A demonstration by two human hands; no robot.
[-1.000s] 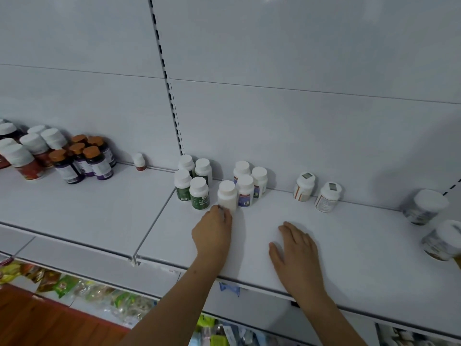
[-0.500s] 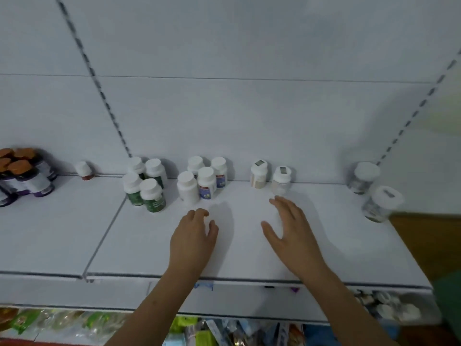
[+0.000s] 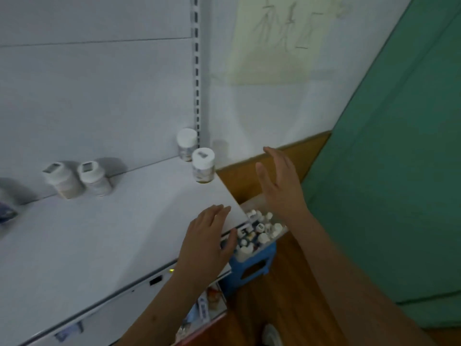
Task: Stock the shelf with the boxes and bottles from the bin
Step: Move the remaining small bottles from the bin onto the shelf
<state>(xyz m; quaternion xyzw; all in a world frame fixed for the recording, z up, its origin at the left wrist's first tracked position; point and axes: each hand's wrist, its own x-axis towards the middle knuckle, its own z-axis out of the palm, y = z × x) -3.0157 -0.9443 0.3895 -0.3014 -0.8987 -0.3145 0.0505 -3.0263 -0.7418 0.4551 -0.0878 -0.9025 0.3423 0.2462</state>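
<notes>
The bin [image 3: 252, 258] of bottles sits below the shelf [image 3: 124, 233] corner, under your right hand [image 3: 279, 186]; both it and your left hand [image 3: 209, 240] are spread, empty.

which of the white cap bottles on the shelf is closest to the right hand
The front jar at the shelf's right end, nearest the right hand. Its twin stands behind it; the other pair is far left.
</notes>
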